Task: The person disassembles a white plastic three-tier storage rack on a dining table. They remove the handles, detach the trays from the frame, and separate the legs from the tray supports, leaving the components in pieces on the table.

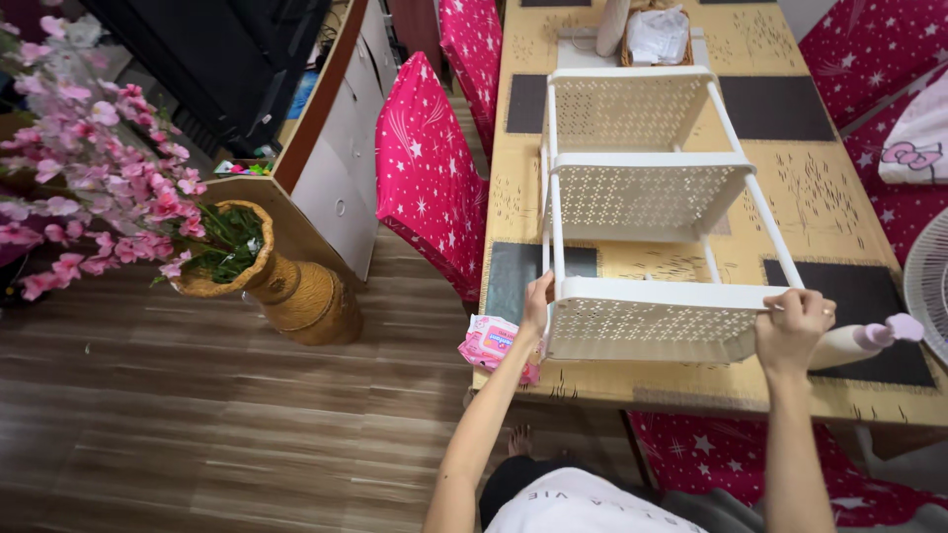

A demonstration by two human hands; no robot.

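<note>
A white plastic rack [642, 197] with three perforated shelves lies on its back along the yellow worktop [839, 212], its long side running away from the person. Both hands hold the shelf nearest to the person. The left hand [538, 301] grips the near left corner, with the fingers wrapped around the edge where the thin side pole meets the shelf. The right hand [795, 326] closes over the near right corner in the same way, the fingers curled down on the rim. The two hands are well apart, one at each end, and this seems to be the reason the light but wide rack stays level and does not twist.

Just beside the left hand, at the edge of the worktop, lies a pink soft pack of wipes [494, 343], partly hanging over the border. Near the right hand a pale bottle with a pink cap [869, 341] lies on its side on a dark placemat [879, 296]. More dark placemats are spread under and around the rack. At the far end of the worktop stands a small basket with white cloth [660, 35].

Chairs with bright pink star covers [427, 178] stand along the left side, pushed close to the worktop. On the wooden floor [148, 415] to the left a woven vase [286, 281] holds pink artificial blossoms [89, 168]. At the right border, part of a white fan [928, 286] is visible.
</note>
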